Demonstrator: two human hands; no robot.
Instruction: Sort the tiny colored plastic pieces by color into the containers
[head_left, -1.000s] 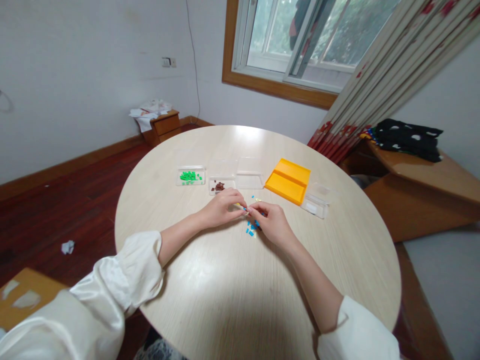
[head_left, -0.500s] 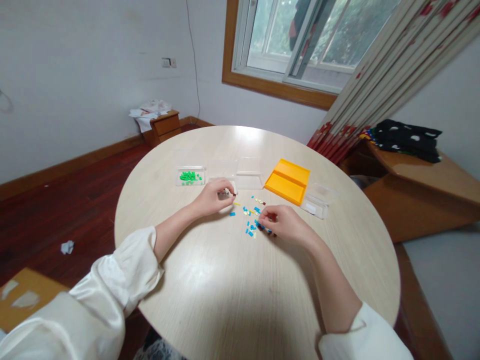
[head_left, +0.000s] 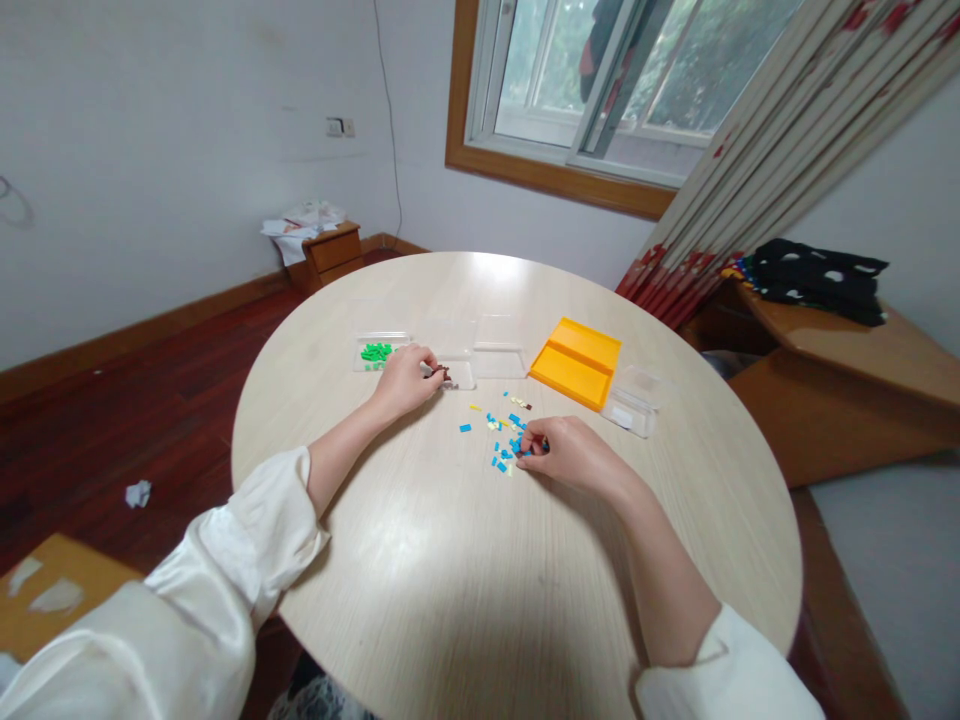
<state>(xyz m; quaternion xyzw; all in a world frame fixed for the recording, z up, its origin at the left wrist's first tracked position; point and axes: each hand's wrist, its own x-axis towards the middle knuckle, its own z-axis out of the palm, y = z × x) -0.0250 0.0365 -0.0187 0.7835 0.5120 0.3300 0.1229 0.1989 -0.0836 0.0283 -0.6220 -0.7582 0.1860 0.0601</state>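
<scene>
My left hand (head_left: 407,384) is over a clear plastic box (head_left: 463,373). Its thumb and fingertips close on small brown bricks (head_left: 444,374) at the box's left end; which lie in the box and which are pinched is hard to separate. My right hand (head_left: 566,449) is at the right edge of a loose pile of small blue bricks (head_left: 501,464), its thumb and forefinger bent around dark brown pieces partly hidden by the fingers. Cream and yellow pieces are mixed in the pile. Beyond it lies a short cream-and-brown row of pieces (head_left: 519,403).
Left on the round table (head_left: 450,560) stands a clear box of green bricks (head_left: 376,353). Another open clear box (head_left: 500,363) sits at the back, beside an open yellow case (head_left: 574,365). A further clear box (head_left: 628,415) is at the right.
My left hand has moved left and slightly back, from above the loose pieces to the brown bricks in the clear box. My right hand stays by the pile, its fingers shifted slightly.
</scene>
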